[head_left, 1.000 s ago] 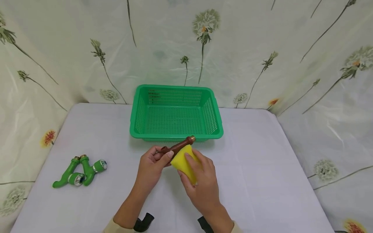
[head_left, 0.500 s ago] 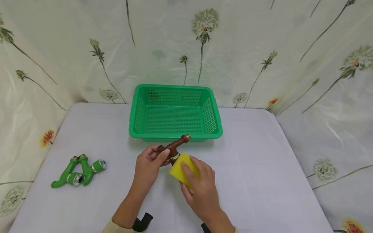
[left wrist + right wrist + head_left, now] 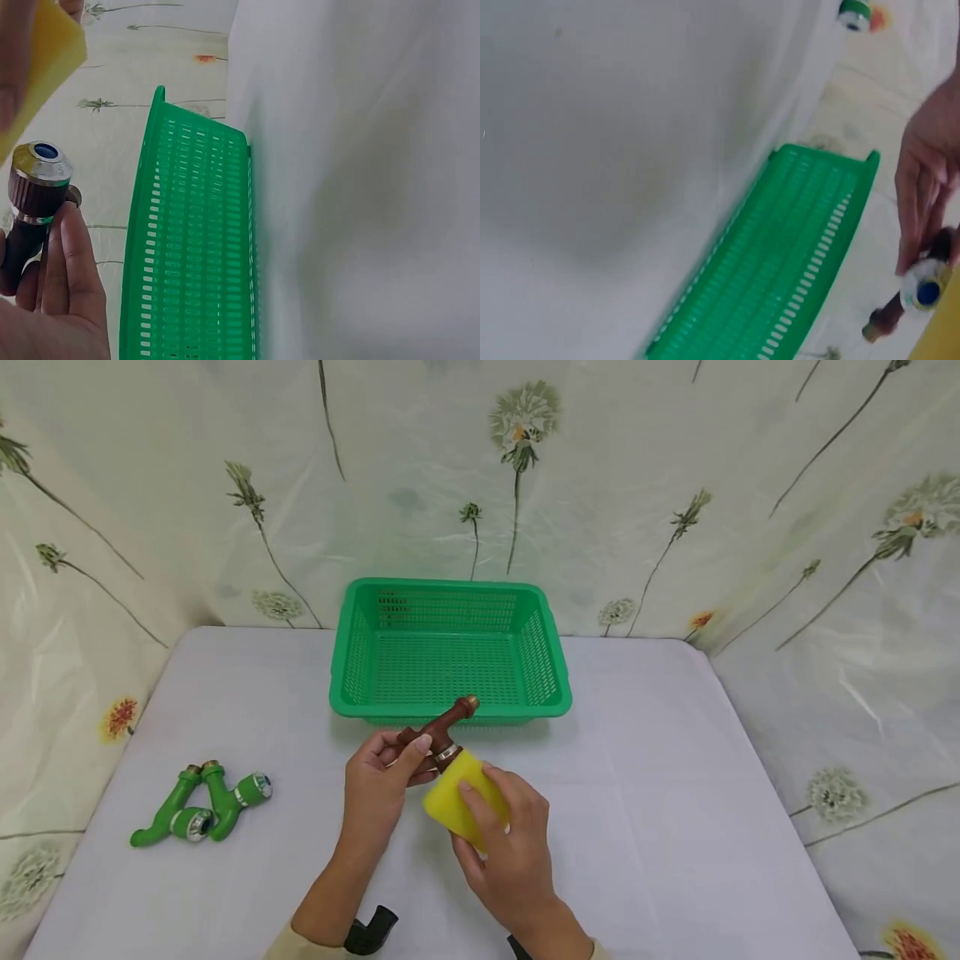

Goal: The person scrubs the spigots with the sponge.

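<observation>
My left hand (image 3: 378,793) pinches a brown tap (image 3: 444,721) by its spout end, thumb on top. Its threaded brass end points away, up and to the right, before the basket. In the left wrist view the chrome-capped knob (image 3: 41,172) with a blue centre shows. A yellow sponge (image 3: 453,806) is gripped between the thumb and fingers of my right hand (image 3: 510,852). The sponge covers the knob in the head view; whether they touch I cannot tell. Fingers of the left hand (image 3: 922,172) appear behind the tap in the right wrist view.
A green plastic basket (image 3: 360,708) stands at the back middle of the white-covered table (image 3: 660,793). Two green taps (image 3: 225,797) lie together on the left. Flower-patterned sheeting (image 3: 405,460) hangs behind and at both sides.
The sponge has moved from the tap's body down to its knob end, slightly left and nearer. The tap has turned, showing its silver collar, and shifted a little left.
</observation>
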Demonstrator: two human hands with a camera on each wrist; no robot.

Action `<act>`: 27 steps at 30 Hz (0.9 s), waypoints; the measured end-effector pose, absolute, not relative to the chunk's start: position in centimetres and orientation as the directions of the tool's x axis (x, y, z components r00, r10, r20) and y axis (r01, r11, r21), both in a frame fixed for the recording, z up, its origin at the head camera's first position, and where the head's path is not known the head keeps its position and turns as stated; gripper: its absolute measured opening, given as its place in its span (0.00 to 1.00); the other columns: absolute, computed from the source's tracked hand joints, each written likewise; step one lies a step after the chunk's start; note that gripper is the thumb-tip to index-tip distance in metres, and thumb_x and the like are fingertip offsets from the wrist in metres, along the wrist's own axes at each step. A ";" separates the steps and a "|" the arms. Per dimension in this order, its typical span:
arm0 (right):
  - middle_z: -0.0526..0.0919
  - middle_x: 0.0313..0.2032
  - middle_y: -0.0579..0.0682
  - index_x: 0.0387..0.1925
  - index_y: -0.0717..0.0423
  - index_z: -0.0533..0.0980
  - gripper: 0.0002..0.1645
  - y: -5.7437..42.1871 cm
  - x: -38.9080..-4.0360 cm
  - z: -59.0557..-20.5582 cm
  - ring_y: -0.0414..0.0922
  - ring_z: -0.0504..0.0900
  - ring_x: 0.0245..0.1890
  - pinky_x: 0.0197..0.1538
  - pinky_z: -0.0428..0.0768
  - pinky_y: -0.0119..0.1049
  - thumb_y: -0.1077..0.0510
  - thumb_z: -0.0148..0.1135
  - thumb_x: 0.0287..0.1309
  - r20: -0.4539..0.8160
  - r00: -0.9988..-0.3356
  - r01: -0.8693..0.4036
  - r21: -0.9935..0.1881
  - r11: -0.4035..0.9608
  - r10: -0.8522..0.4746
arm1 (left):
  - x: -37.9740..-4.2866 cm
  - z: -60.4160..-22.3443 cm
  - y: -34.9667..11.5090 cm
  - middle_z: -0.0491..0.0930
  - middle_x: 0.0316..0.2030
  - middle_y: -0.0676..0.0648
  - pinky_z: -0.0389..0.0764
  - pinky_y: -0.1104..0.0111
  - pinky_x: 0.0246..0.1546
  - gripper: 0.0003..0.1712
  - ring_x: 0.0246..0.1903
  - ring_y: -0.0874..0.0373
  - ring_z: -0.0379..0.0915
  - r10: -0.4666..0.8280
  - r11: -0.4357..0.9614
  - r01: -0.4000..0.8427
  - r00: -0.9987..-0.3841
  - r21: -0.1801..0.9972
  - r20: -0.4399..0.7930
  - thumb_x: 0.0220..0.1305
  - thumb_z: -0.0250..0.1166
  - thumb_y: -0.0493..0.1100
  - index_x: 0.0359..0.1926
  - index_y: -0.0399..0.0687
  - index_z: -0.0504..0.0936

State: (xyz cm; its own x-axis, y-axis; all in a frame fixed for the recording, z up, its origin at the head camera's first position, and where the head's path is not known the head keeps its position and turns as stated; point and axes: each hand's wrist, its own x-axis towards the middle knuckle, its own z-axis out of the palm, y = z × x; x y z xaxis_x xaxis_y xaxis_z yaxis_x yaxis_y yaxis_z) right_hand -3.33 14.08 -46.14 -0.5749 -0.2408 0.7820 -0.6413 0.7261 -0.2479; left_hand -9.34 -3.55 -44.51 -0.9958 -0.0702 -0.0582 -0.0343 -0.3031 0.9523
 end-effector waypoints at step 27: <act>0.72 0.65 0.64 0.62 0.58 0.76 0.39 17.0 -4.5 -47.5 0.62 0.71 0.60 0.52 0.70 0.54 0.64 0.81 0.46 0.648 -0.750 -0.474 -0.391 0.789 -0.129 | -13.5 -42.2 -6.2 0.86 0.50 0.40 0.86 0.64 0.48 0.21 0.47 0.53 0.85 0.022 -0.037 -0.067 -0.998 0.997 -0.067 0.76 0.66 0.48 0.61 0.39 0.81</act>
State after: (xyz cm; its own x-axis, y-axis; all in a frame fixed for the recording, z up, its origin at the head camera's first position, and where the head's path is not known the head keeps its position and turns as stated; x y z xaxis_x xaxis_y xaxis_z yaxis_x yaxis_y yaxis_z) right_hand -4.46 17.01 -47.54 -0.7503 -0.1293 0.6484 -0.4741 0.7888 -0.3912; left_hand -13.54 -6.16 -42.16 -0.9976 0.0215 -0.0665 -0.0673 -0.0373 0.9970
